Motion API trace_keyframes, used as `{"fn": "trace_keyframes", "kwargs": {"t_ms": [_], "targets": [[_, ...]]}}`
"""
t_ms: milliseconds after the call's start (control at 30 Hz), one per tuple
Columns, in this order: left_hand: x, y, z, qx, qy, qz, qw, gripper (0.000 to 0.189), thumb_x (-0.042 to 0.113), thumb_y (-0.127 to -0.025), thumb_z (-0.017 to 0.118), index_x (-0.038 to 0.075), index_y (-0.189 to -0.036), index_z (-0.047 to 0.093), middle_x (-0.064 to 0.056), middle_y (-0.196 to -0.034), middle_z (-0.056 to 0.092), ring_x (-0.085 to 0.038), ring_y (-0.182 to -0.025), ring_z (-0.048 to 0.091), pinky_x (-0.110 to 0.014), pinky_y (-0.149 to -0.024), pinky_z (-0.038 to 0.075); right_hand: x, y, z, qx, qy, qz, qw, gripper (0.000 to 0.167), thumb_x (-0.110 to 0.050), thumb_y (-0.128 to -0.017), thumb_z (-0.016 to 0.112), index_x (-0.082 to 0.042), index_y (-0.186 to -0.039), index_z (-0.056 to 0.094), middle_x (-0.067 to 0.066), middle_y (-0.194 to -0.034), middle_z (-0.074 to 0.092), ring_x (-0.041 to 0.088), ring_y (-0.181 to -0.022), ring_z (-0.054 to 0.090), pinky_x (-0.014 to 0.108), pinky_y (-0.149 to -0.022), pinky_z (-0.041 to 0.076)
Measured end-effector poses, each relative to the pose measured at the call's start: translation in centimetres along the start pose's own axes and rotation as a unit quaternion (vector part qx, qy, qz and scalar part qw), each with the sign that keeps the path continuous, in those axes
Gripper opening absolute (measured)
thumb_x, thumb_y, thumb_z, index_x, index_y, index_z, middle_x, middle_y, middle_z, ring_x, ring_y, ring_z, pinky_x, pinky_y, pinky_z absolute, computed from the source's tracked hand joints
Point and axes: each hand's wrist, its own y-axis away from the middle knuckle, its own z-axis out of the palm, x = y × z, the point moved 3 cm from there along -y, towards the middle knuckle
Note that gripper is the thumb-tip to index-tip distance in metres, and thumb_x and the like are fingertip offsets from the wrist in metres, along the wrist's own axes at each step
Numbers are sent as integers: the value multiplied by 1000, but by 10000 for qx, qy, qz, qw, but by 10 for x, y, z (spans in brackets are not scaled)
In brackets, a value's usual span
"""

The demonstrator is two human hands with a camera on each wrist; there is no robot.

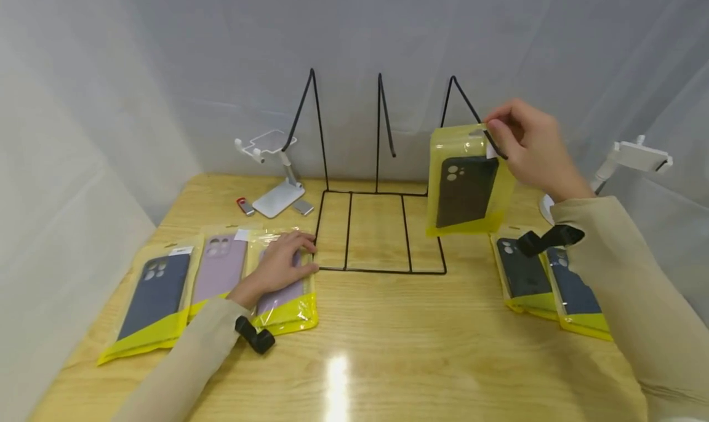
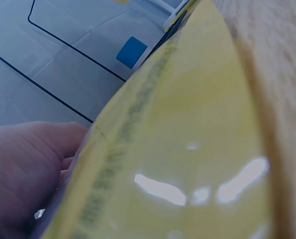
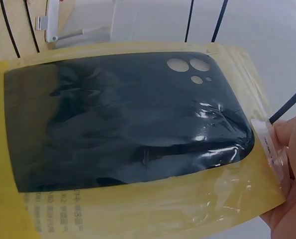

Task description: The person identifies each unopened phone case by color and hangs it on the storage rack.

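Note:
My right hand (image 1: 532,145) pinches the top edge of a yellow-edged clear packet holding a black phone case (image 1: 466,191). The packet hangs upright beside the right arm of a black wire rack (image 1: 378,271); the arm's end overlaps the packet's top in the head view. In the right wrist view, thumb and fingers grip the packet by its white label (image 3: 268,149). My left hand (image 1: 282,259) rests on a packet with a lilac phone case (image 1: 282,296), fingers relaxed at the rack's left front corner. That packet's yellow film (image 2: 187,114) fills much of the left wrist view.
Left of it lie packets with another lilac case (image 1: 218,268) and a dark blue case (image 1: 155,293). At right lie a black case (image 1: 523,271) and a blue case (image 1: 573,286). White phone stands (image 1: 279,199) flank the rack, with a red USB stick (image 1: 245,206) and grey one (image 1: 303,207).

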Motion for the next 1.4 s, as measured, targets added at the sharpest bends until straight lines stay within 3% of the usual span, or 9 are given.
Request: {"fn": "trace_keyframes", "kwargs": {"t_ms": [500, 767, 867, 1000, 1233, 1400], "targets": [[3, 2, 6, 112, 29, 159, 9998, 31, 24, -81, 73, 6, -104, 64, -16, -130, 57, -38, -124, 47, -62, -102, 32, 50, -52, 21, -378, 46, 998, 9943, 28, -16, -101, 42, 5, -108, 60, 17, -94, 61, -8, -70, 45, 19, -69, 38], [4, -1, 9, 178, -25, 181, 9997, 34, 25, -81, 74, 8, -107, 63, -13, -130, 57, -35, -123, 48, -59, -102, 33, 55, -66, 21, -684, 27, 1642, 9840, 35, -24, -102, 39, 1, -117, 58, 10, -101, 58, 5, -80, 48, 31, -79, 41], [6, -1, 9, 142, -7, 160, 9998, 34, 25, -81, 74, 7, -108, 63, -13, -131, 57, -34, -123, 48, -60, -102, 33, 57, -67, 17, -589, -95, 1777, 9823, 34, -25, -101, 43, 0, -116, 59, -1, -95, 57, 5, -79, 48, 28, -77, 40], [9, -4, 11, 100, 42, 234, 9997, 33, 26, -82, 73, 8, -107, 62, -12, -131, 57, -33, -124, 47, -58, -100, 34, 57, -66, 2, -91, -366, 1804, 9829, 24, -21, -97, 49, -4, -107, 62, -19, -81, 51, 0, -72, 47, 19, -68, 36], [9, -7, 8, 155, -16, 265, 9995, 31, 25, -80, 74, 8, -103, 63, -14, -130, 57, -36, -124, 47, -59, -100, 33, 50, -65, -22, 223, -507, 1787, 9823, 11, -18, -95, 53, -22, -98, 63, -23, -82, 52, -2, -75, 47, 17, -71, 36], [8, -7, 9, 129, -47, 270, 9995, 29, 25, -81, 73, 8, -103, 63, -14, -131, 57, -36, -124, 47, -60, -100, 33, 45, -48, -34, 287, -339, 1559, 9868, 13, -17, -96, 53, -13, -102, 64, -25, -84, 52, -3, -78, 47, 16, -75, 35]]}}
